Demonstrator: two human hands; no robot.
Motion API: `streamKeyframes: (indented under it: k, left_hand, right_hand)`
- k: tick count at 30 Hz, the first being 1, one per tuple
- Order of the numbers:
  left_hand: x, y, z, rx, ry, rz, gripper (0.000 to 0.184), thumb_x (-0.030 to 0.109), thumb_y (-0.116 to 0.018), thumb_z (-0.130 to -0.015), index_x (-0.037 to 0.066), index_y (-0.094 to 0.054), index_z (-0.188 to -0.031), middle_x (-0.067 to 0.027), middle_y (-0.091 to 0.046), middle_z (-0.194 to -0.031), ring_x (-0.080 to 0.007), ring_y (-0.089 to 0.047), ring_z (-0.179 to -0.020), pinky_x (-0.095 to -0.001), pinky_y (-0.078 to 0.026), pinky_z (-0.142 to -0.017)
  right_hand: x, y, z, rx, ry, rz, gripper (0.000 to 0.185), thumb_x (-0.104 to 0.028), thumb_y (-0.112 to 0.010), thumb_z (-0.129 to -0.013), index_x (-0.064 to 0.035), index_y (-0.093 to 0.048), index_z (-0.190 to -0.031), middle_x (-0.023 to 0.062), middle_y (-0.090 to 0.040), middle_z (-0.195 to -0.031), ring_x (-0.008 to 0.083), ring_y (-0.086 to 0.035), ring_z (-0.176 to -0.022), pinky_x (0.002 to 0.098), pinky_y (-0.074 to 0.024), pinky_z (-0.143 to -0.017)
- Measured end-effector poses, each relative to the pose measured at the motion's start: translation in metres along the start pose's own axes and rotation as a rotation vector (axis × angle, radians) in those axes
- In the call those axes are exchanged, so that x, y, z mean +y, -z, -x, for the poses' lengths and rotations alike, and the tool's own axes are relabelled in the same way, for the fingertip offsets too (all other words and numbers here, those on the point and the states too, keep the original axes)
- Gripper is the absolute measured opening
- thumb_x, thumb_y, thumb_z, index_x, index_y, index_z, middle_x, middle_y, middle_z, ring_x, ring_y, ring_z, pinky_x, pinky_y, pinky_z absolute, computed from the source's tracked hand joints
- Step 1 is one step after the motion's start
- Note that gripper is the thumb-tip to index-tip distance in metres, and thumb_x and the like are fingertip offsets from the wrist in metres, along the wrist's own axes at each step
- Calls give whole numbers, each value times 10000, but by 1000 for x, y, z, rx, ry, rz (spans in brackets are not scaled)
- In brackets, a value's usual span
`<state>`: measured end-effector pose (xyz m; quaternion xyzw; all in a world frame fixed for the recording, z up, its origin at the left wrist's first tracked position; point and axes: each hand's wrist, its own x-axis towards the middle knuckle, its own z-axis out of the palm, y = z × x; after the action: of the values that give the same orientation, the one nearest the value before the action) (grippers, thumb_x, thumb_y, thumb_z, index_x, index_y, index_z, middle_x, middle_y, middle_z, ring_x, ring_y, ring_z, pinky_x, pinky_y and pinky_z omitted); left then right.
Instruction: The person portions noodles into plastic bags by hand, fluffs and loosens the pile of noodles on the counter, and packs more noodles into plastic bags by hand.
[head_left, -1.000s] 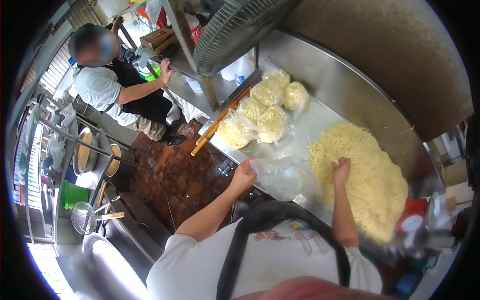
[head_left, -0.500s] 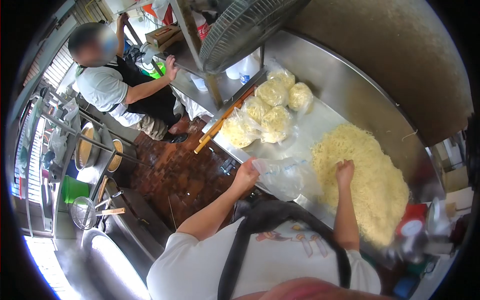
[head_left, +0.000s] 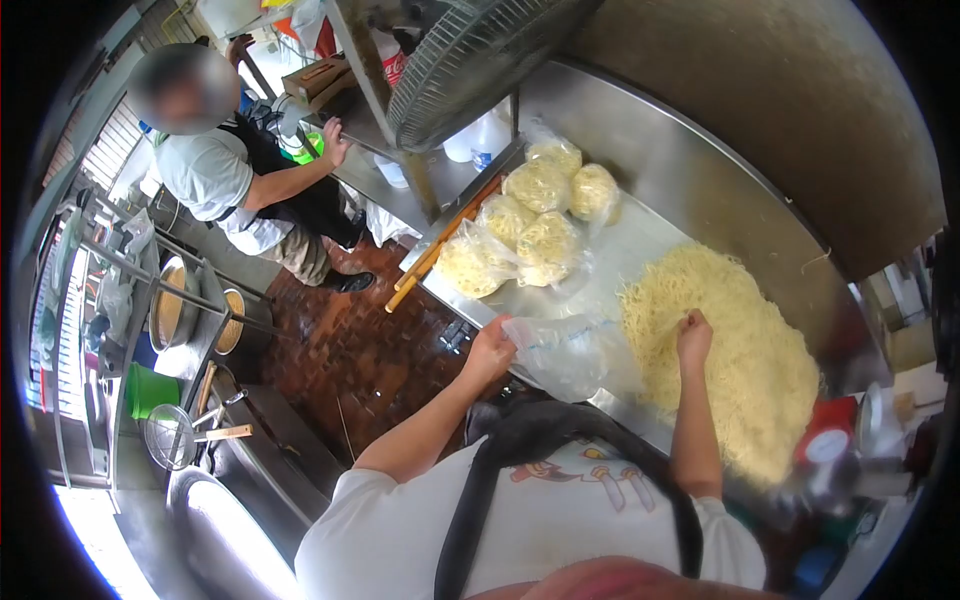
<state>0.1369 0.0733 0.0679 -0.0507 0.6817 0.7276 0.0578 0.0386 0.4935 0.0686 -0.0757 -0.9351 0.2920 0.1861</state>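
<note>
My left hand (head_left: 489, 350) is closed on the edge of a clear plastic bag (head_left: 575, 357), which hangs loose and looks crumpled over the near edge of the metal counter. A large heap of pale yellow noodles (head_left: 735, 360) lies to the right of the bag. Over the left part of this heap is my right hand (head_left: 694, 340), its fingers closed together; whatever they hold, if anything, is too small to make out. Farther back, several bags filled with noodles (head_left: 537, 187) stand grouped on the counter.
Wooden sticks (head_left: 440, 250) lie along the counter's left edge, with a large fan (head_left: 470, 70) above. A co-worker (head_left: 235, 185) stands at a shelf across the tiled floor. A red scale (head_left: 828, 430) sits at right. Pots, a green bucket (head_left: 150, 388) and a strainer (head_left: 170, 437) are left.
My right hand has shifted very slightly over the noodles, fingers still closed. My left hand keeps hold of the bag. The co-worker's head and hand have moved a little.
</note>
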Motion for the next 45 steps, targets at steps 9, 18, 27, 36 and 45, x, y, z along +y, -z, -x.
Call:
streamKeyframes:
  k: [9,18,27,36,45]
  left_hand:
    - [17,-5,6,23,-38,-47,380,35,-580,-867,-34,-532,-1238,-94,-676,-974,-152,-635,-861,-283,-504,-756]
    - [15,-3,10,31,29,-57,320,48,-596,-862,-21,-579,-1174,-88,-677,-918,-142,-627,-821,-280,-497,-738]
    - [4,-1,9,58,-51,-67,256,48,-550,-867,1,-607,-1112,-75,-679,-943,-158,-626,-865,-294,-497,-781]
    - [18,-1,10,35,-53,-53,300,61,-631,-877,6,-584,-1168,-73,-680,-958,-157,-638,-848,-289,-508,-759]
    - [8,-6,12,57,-4,44,273,36,-580,-873,-2,-594,-1142,-76,-673,-946,-144,-627,-838,-275,-500,-746]
  right_hand:
    - [1,3,-9,94,35,24,116,-22,-581,-855,14,-676,-911,206,-569,-641,333,-567,-580,388,-460,-563]
    - [-15,14,-6,25,-26,-11,120,-43,-603,-857,18,-682,-922,206,-608,-701,333,-598,-626,378,-478,-600]
    - [14,-13,-6,-101,82,100,93,-15,-583,-829,25,-665,-846,238,-622,-748,417,-621,-733,449,-499,-685]
    - [15,-14,-1,-246,80,209,517,-10,-703,-743,-17,-572,-1243,211,-533,-1303,408,-512,-1155,448,-457,-974]
    - [36,-55,27,-368,52,498,587,-87,-673,-791,-92,-509,-1354,180,-473,-1383,409,-501,-1187,478,-489,-946]
